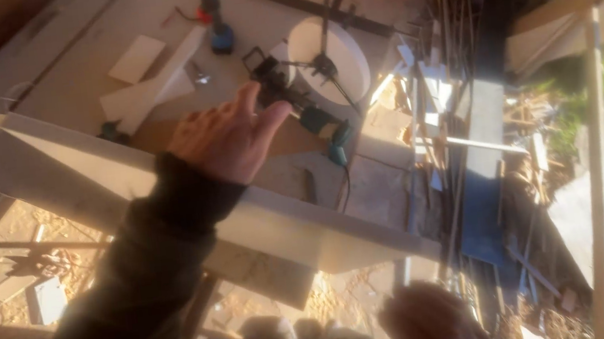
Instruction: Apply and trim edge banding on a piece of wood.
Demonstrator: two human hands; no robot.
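Black power tool under an open left hand

Black power tool (279,89) lies on the pale surface (80,81), touching the fingertips of the left hand (226,136), which is spread open, gripping nothing. A firm grasp, I judge, means closing around its dark body, clear of the cord. At two o'clock sits a white round disc (338,55); at eleven, a white board (156,84). The right hand (429,321) is blurred; I cannot tell its state.

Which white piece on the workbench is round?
The white disc beyond the left hand, with a black clamp across it; the other white pieces are flat, straight-edged offcuts.
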